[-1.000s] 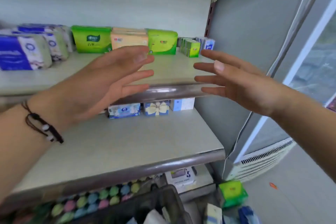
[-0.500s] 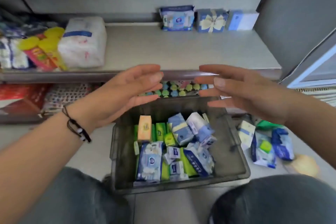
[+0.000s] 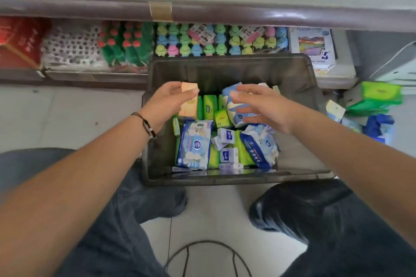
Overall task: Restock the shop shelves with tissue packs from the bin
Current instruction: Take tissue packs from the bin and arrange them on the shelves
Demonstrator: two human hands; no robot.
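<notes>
A dark plastic bin [image 3: 299, 67] stands on the floor in front of me, holding several tissue packs in blue-white, green and orange wrappers. My left hand [image 3: 168, 101] is low over the bin's left side, its fingers and thumb touching the top edge of an upright orange pack [image 3: 188, 105] that still stands among the others. My right hand [image 3: 261, 105] hovers with fingers spread over a blue-and-white pack [image 3: 231, 99]. A large blue wipes pack [image 3: 194, 144] lies nearer to me. The shelf edge [image 3: 225, 13] runs across the top.
Under the shelf edge sit pastel figurines [image 3: 216, 40], green-and-red items [image 3: 126, 47] and a white box [image 3: 315, 45]. Loose green packs [image 3: 378, 96] and blue packs [image 3: 378, 126] lie on the floor right of the bin. My knees flank the bin; a cable [image 3: 202, 252] loops below.
My view dropped from the upper shelves to the bin. Both hands came down from shelf height into the bin, reaching the orange pack and the blue-white pack.
</notes>
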